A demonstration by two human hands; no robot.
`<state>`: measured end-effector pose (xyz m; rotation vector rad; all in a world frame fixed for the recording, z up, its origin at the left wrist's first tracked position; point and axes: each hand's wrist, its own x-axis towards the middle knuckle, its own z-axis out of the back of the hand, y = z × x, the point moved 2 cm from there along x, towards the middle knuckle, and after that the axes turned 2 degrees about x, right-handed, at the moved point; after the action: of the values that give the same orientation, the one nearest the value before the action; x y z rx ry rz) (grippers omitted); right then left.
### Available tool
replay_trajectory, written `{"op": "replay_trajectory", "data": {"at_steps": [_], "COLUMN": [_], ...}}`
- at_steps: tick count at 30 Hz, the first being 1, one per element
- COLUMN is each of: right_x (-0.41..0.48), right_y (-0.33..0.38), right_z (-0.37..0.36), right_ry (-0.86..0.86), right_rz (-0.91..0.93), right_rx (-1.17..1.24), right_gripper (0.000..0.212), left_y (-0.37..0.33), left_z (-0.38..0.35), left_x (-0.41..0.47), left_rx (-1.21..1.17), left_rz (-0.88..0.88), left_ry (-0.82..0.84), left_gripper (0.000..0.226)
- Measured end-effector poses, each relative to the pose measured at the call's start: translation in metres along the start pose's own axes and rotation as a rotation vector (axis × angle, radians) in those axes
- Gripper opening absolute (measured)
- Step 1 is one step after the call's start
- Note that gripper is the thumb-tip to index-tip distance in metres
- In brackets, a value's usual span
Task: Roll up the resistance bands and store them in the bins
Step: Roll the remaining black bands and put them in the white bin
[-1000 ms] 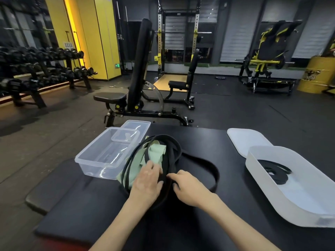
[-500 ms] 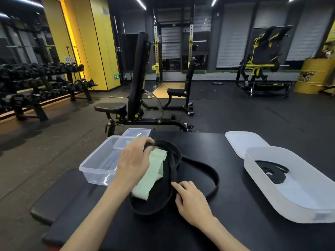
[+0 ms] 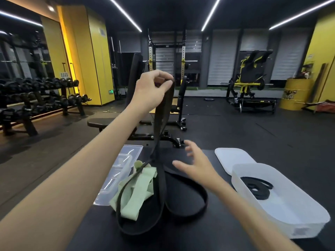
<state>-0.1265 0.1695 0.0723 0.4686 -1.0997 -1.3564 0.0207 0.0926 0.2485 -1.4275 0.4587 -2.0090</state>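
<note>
L hand (image 3: 152, 89) pinches top end of wide black band (image 3: 161, 115). Band's long axis runs near-vertical, lower loops on table (image 3: 219, 232). R hand (image 3: 197, 163) has fingers spread, holds nothing, sits just right of band, nearer the loops. Likely next grab.

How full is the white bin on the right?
Nearly empty: only one coiled black band lies in the white bin.

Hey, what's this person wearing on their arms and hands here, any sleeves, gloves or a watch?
Nothing is worn. The left hand and right hand are ungloved, and no ring shows on the fingers. The left forearm and right forearm are bare to the frame edge: no sleeve, watch or bracelet in view.
</note>
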Motion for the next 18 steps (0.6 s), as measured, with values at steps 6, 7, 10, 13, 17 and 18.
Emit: {"op": "replay_trajectory", "data": {"at_steps": [6, 7, 10, 13, 17, 18], "right_x": [0.040, 0.046, 0.060, 0.060, 0.068, 0.071], "right_y": [0.075, 0.078, 0.076, 0.085, 0.110, 0.118], "right_z": [0.045, 0.047, 0.053, 0.068, 0.093, 0.099], "right_ry": [-0.060, -0.097, -0.207, -0.264, -0.308, -0.299], "right_rz": [0.036, 0.063, 0.074, 0.134, 0.144, 0.118], "right_rx": [0.258, 0.261, 0.255, 0.168, 0.271, 0.338], "right_gripper": [0.078, 0.056, 0.014, 0.017, 0.010, 0.008], "left_y": [-0.041, -0.044, -0.048, -0.048, -0.033, -0.021], "left_z": [-0.027, -0.030, -0.035, -0.032, -0.025, -0.026], "left_x": [-0.006, -0.007, -0.009, -0.008, -0.013, -0.017], "left_rx": [-0.372, -0.413, -0.453, -0.435, -0.198, -0.138], "left_rz": [0.056, 0.056, 0.023, -0.005, -0.050, -0.018], "left_ry": [0.192, 0.221, 0.298, 0.355, 0.283, 0.288], "left_gripper": [0.015, 0.017, 0.024, 0.039, 0.066, 0.070]}}
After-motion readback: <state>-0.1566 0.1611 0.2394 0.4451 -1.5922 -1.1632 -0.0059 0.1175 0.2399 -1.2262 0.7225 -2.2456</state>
